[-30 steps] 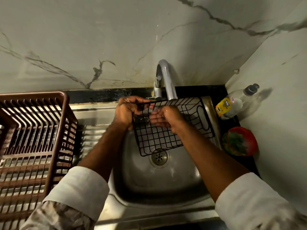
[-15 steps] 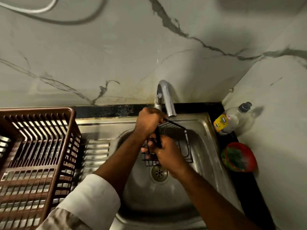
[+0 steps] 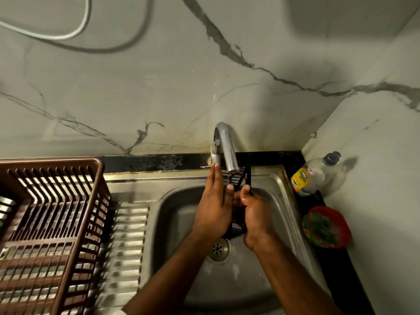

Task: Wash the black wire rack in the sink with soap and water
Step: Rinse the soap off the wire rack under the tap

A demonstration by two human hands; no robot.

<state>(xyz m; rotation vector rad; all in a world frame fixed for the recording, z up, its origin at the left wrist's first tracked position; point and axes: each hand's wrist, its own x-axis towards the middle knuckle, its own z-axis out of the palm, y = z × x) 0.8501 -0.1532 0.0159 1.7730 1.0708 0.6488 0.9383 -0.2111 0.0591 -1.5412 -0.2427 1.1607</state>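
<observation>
Where the marble wall (image 3: 159,87) meets the counter, a steel sink (image 3: 284,201) lies with a brown crate (image 3: 68,212) on its drainboard at left. The rack (image 3: 241,178) stands on edge in the basin under the tap (image 3: 225,144) — squeezed between both hands. The left hand (image 3: 213,205) lies flat against it, fingers straight; the right hand (image 3: 255,212) curls round its other side, gripping. Right of the sink — a soap bottle (image 3: 313,176) and a red bowl (image 3: 327,226).

Only print in view: yellow label on the clear soap bottle (image 3: 318,176) at the sink's right corner, plus a small white-red tag above it. Both too blurred to read.
</observation>
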